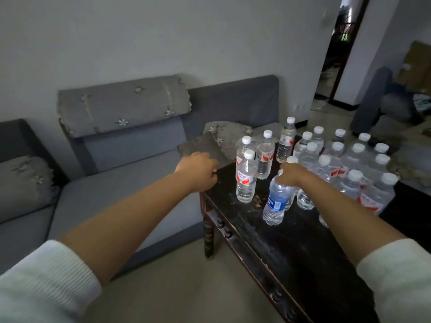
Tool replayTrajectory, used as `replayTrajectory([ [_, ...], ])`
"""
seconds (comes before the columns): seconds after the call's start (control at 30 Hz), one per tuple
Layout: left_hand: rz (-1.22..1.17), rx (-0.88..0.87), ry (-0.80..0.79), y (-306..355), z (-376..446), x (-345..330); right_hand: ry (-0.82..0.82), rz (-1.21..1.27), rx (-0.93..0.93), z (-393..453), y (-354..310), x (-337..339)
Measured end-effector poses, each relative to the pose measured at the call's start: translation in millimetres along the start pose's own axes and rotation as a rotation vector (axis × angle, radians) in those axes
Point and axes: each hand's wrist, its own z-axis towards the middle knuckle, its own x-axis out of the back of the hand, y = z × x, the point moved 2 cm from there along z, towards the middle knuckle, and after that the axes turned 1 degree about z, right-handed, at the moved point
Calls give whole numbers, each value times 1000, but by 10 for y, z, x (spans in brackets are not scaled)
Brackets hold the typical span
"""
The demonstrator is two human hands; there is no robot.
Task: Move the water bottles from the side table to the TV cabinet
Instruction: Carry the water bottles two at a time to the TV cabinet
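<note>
The right hand (pixel 290 173) grips the blue-labelled bottle (pixel 276 201) by its neck for lifting off the table (pixel 291 248), while the left hand (pixel 200 170), loosely curled and holding nothing, reaches toward a red-labelled bottle (pixel 246 180).

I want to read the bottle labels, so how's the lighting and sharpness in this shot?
Head view: dim, flat indoor light; the blue-label bottle under the right hand is fairly sharp, its text partly turned away; the far bottles look soft; wide-angle bending at the edges.
</note>
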Motion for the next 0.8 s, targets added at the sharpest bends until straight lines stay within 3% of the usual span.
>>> replayTrajectory([
  [0.27,-97,-182,-68,-249,747,-340,41,55,-165,403,-4,-186],
  [0.53,-142,-323,-89,49,1440,-531,24,38,-109,534,65,-82],
  [0.8,-159,-429,-231,331,2168,-624,36,47,-71,608,246,-107],
])
